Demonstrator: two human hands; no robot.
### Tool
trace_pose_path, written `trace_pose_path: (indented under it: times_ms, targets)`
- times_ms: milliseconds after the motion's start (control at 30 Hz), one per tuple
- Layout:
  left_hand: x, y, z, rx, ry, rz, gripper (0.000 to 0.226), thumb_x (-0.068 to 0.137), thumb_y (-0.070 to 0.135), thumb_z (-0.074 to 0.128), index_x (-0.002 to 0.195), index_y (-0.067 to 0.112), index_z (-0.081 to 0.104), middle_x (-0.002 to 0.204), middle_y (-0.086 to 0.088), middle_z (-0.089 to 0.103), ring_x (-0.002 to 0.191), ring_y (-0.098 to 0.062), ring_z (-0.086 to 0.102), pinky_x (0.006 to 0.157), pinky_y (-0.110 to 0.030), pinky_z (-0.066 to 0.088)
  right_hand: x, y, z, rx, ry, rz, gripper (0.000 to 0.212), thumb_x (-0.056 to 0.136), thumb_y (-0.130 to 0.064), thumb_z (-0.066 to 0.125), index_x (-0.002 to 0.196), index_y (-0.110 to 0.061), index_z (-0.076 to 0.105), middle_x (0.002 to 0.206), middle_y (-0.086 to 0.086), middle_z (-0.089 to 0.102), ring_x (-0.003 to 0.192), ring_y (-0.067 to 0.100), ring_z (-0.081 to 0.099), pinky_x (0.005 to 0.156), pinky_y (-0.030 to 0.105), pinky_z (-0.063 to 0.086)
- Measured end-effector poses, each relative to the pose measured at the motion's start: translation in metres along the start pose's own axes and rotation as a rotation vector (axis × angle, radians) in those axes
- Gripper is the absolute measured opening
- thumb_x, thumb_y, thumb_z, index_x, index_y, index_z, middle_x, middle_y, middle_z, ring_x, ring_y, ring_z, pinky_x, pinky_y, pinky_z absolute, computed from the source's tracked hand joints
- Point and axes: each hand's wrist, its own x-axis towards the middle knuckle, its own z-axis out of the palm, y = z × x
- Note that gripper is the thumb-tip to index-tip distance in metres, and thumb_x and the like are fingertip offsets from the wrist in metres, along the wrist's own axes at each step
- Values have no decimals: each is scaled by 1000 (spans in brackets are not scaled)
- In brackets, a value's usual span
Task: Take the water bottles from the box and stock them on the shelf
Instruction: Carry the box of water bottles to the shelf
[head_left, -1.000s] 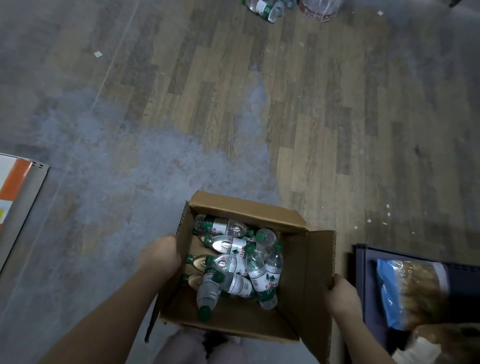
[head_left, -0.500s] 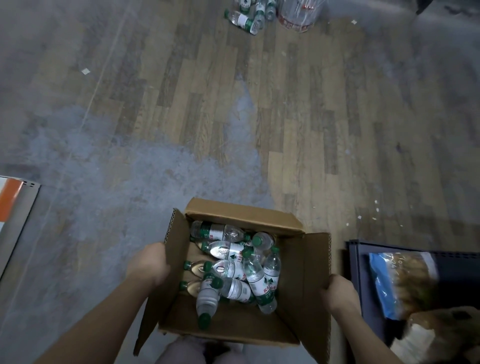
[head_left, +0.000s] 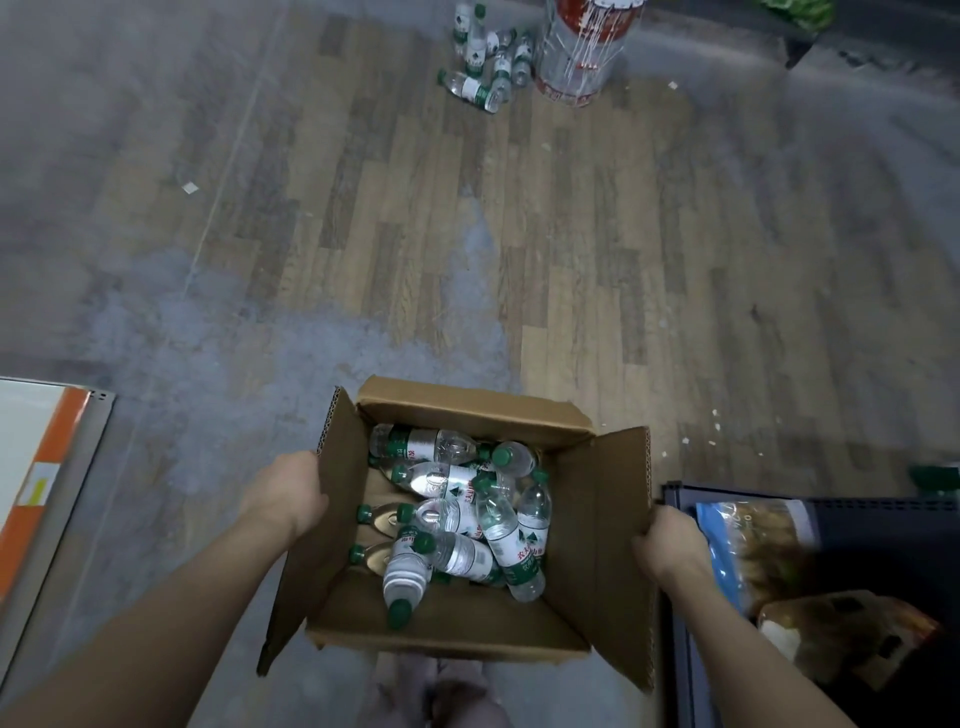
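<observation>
Step in hand: carrying the open cardboard box (head_left: 597, 525) by its side flaps; no bottle taken out yet, by the look of it
Left hand (head_left: 288, 499): against the outside of the left flap, fingers hidden behind the cardboard, so how far they curl cannot be told
Right hand (head_left: 670, 545): fingers curled over the edge of the right flap, gripping it
Water bottles (head_left: 457, 514): a loose heap of clear, green-capped bottles lying crosswise on the box bottom
Shelf (head_left: 675, 571): dark unit just right of the box, already holding bagged snacks (head_left: 748, 540)
Floor (head_left: 519, 234): more bottles (head_left: 480, 57) lie far ahead beside a torn plastic wrap (head_left: 582, 57)
Next move: likely set the box down near the shelf, free one hand, and pick a bottle from the top of the heap
</observation>
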Motion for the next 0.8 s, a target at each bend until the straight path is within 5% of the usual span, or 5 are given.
trace_pose_path:
  times_ms: [67, 200, 367, 500, 800]
  targets:
    - [-8, 2, -22, -18, 16, 9, 15, 87, 7, 54, 101, 5, 57, 108, -16, 61, 101, -33, 60, 76, -33, 47, -4, -7, -25, -15, 7, -21, 10, 86, -9, 53, 77, -12, 53, 103, 14, 64, 95, 29, 62, 69, 30, 45]
    - [-19, 12, -60, -46, 31, 15, 11, 84, 7, 55, 96, 6, 57, 107, -18, 62, 100, -35, 60, 76, -35, 48, -6, -20, -71, -40, 23, -68, 15, 85, -8, 51, 96, -4, 61, 103, 16, 64, 96, 32, 61, 68, 28, 41]
    - [-27, 37, -98, -34, 69, 29, 4, 84, 4, 53, 84, 8, 51, 101, -19, 61, 96, -36, 59, 70, -33, 45, 4, -29, -125, -71, 27, -133, 6, 82, -10, 52, 77, -9, 49, 92, 14, 58, 90, 33, 59, 67, 29, 40]
    - [-21, 62, -129, -47, 69, 10, 3, 85, 3, 51, 84, 5, 52, 79, -12, 56, 76, -32, 57, 62, -32, 45, 23, -36, -169, -82, 43, -171, 15, 82, -11, 53, 95, -6, 59, 101, 16, 61, 98, 34, 60, 67, 28, 40]
    - [-6, 139, -196, -47, 125, 13, 24, 81, -1, 51, 60, 9, 45, 65, -13, 55, 65, -28, 55, 57, -27, 41, 72, -47, -257, -95, 64, -231, 12, 81, -11, 53, 90, -5, 60, 100, 17, 67, 92, 33, 64, 66, 27, 42]
